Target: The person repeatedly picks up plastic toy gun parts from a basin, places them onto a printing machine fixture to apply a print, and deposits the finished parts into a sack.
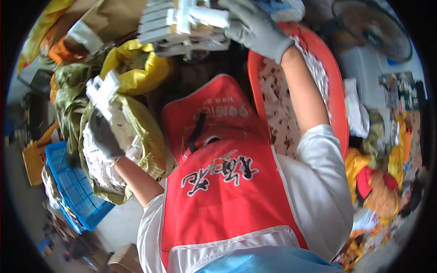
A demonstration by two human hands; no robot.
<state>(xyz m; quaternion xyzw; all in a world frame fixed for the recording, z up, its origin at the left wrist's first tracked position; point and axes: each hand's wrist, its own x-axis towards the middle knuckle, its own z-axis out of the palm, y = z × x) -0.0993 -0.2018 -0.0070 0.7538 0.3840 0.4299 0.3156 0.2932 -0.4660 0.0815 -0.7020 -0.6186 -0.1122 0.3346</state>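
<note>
My left hand (104, 137), in a grey glove, is closed around white plastic pieces (104, 91) that stick up past its fingers. It is over a yellow-green woven sack (148, 136) filled with similar white pieces. At the top, my gloved right hand (261, 32) reaches to the right edge of a grey slatted stand (157, 29). Its fingers are stretched out and apart, beside white plastic strips (207, 17) lying crosswise on the stand. Whether the fingertips touch a strip I cannot tell.
A red oval tub (336, 82) of small white pieces stands under my right forearm. Left are a yellow sack (157, 68), a green sack (70, 88) and a blue plastic basket (75, 182). A fan (371, 32) stands far right. My red apron (223, 168) covers my lap.
</note>
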